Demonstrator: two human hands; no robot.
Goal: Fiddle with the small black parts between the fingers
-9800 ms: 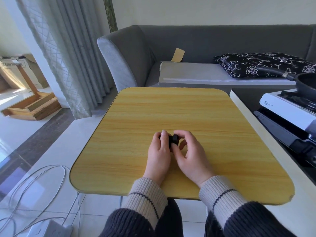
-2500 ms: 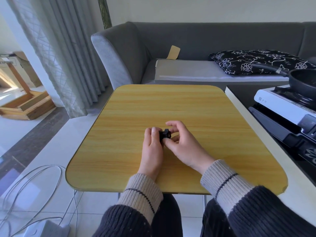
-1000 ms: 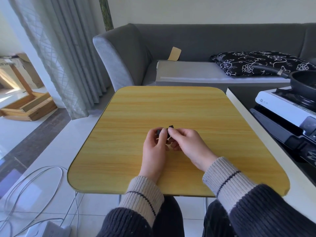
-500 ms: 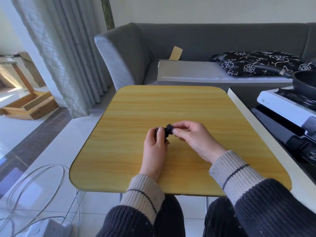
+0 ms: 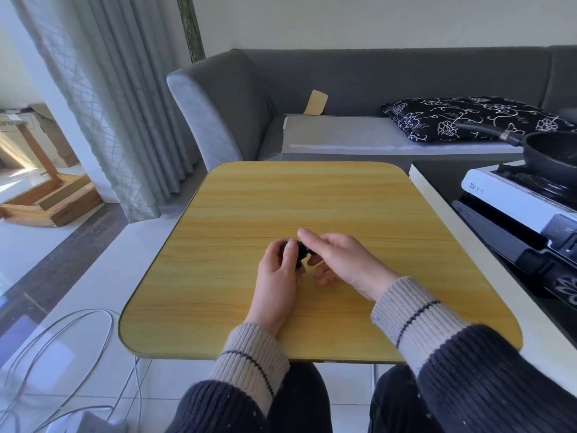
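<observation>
Smooth, glossy wood-grain tabletop [image 5: 312, 198]; matt grey cloth sofa [image 5: 359, 79]; ribbed knit sleeves [image 5: 406, 314].

Both hands [image 5: 309, 264] around small black object [image 5: 302, 250]

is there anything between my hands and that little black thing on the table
Nothing visible. The left hand and right hand both already grip the small black object directly, just above the yellow wood-grain table.
</observation>
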